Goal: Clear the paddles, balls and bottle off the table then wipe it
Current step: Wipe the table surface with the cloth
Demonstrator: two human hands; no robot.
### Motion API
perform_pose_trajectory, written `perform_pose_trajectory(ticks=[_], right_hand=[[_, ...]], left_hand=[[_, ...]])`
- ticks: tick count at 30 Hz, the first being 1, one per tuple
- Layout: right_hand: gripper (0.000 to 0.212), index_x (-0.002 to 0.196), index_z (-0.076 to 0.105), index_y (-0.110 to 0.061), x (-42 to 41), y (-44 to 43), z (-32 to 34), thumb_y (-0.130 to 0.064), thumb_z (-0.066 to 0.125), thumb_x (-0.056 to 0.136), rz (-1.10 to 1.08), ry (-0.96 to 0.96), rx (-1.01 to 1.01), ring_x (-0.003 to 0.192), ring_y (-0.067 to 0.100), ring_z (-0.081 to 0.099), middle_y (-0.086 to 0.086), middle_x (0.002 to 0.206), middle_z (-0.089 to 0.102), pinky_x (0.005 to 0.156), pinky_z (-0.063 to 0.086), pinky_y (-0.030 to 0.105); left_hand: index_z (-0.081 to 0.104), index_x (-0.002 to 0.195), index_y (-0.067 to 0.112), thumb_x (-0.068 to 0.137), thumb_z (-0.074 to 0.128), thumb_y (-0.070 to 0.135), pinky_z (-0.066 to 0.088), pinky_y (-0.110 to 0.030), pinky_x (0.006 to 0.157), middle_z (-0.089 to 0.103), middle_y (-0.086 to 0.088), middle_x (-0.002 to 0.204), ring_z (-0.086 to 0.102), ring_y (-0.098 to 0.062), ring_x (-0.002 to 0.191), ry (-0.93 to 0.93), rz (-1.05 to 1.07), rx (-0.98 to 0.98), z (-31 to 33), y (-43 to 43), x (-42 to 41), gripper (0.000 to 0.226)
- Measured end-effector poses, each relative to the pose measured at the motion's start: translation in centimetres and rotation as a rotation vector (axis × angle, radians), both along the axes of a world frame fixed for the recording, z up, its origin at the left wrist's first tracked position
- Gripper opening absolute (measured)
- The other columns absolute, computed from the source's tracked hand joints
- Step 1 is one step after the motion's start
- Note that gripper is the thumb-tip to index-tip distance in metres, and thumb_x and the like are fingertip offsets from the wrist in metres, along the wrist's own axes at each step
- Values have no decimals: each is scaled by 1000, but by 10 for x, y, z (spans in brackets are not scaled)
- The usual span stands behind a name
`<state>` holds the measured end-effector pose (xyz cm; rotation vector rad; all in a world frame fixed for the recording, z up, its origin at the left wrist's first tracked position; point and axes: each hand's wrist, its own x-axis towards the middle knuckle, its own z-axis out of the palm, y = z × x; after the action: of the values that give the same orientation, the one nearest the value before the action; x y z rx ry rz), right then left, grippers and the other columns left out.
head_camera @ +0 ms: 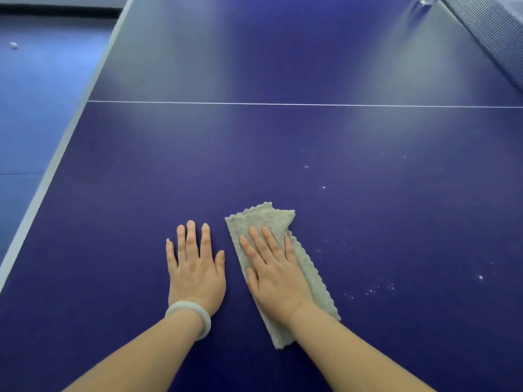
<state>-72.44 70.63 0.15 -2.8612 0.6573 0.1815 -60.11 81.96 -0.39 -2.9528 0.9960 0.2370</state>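
What looks like a ball (12,45) lies on the floor past the table's (254,66) left edge. Toward the near edge, the left hand (195,270) rests flat with straight fingers, holding nothing. Just right of it, the right hand (276,275) presses the cloth (266,219) with straight fingers. White specks (370,291) lie further right; a short stroke could miss or scatter them. No writing is readable.

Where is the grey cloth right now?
In the head view, the grey cloth lies low, right of centre on the blue table, flat under the right hand, beside the left hand.
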Motion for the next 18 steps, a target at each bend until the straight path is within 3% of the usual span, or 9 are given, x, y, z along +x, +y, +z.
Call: perform_pose_trajectory(ticks=[3,7,10,13,16,18], right_hand=[[59,157,-1,-30,-1,-52,-4,-38,16,101,-178,28,-12,150,14,-15,-7,164,-9,121,-6,51],[59,157,-4,-27,-73,-86,-9,-38,14,101,-654,44,-36,151,16,-8,-4,165,-6,122,0,52],[62,157,1,-21,-93,-49,-5,-38,7,97,-786,41,-45,152,21,-4,1,165,-2,121,2,55],[64,155,15,-14,-56,-15,-1,-35,12,95,-671,-3,-49,151,30,10,10,163,13,120,6,58],[65,157,-2,-21,-21,-7,-4,-37,4,95,-356,19,-55,151,25,-14,4,164,-9,119,-10,55],[63,157,-4,-25,-19,-25,-5,-39,6,96,-241,14,-43,150,20,-18,-2,164,-11,120,-10,53]], left_hand=[[1,156,17,91,-7,51,-7,-47,121,-6,-8,164,-15,-24,150,-8,2,1,-2,-1,0,74],[2,156,17,93,-4,51,-7,-47,122,-4,-8,164,-14,-25,150,-22,1,0,-3,0,0,72],[3,156,16,93,-3,51,-6,-48,122,-2,-9,164,-12,-26,151,-24,10,18,-3,0,-1,72],[2,156,17,92,-5,51,-6,-48,122,-4,-9,164,-13,-25,151,-30,12,21,-2,-1,-1,73],[8,157,17,92,-2,52,-5,-47,122,0,-8,164,-10,-24,151,-25,17,-6,-2,-1,-1,74],[10,157,17,92,-1,52,-5,-46,122,1,-8,164,-9,-23,151,-29,17,-18,-2,-1,-1,74]])
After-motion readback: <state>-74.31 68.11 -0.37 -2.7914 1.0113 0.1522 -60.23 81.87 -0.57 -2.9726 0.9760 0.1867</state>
